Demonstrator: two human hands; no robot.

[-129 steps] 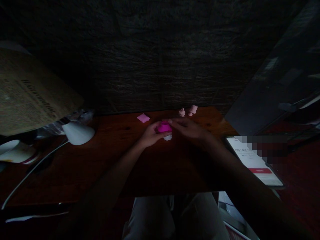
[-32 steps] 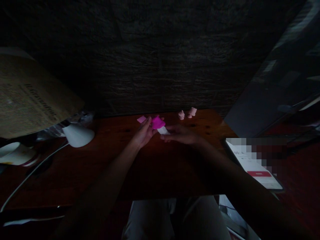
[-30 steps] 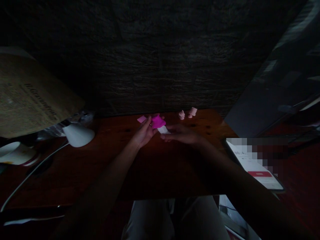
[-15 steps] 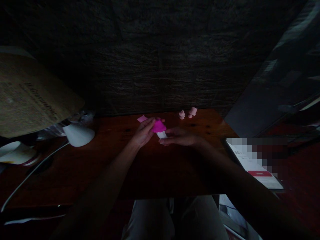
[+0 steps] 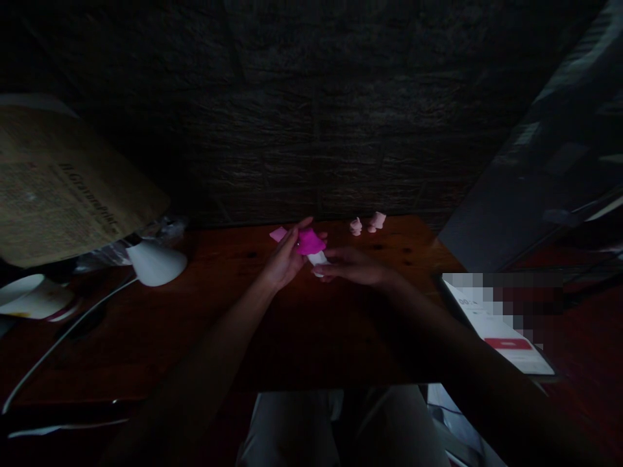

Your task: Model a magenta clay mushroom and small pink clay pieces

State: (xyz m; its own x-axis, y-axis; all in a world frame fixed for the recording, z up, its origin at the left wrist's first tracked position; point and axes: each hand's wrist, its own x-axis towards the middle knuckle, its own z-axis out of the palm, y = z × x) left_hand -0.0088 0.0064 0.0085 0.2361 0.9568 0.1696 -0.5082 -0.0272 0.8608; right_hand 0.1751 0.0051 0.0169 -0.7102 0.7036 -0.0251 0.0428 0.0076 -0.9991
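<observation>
My left hand supports a soft-looking magenta piece with an uneven edge, the thumb stretched upward beside it and some fingers behind it. Directly below the magenta piece, and touching it, is a small white piece. My right hand closes its thumb and fingers on the lower end of this white piece. What the two pieces are made of is hard to tell in the dim light. Just behind my left hand, a flat pink piece lies on the wooden table.
Two small pale pink figures, one beside another, stand near the stone wall. A white lamp head, a paper cup and a brown printed bag are on the left. A lit tablet lies right.
My left thumb has lifted off the magenta piece and now points up. The magenta and white pieces have tilted slightly, and my right hand keeps its hold. The view has shifted a little.
</observation>
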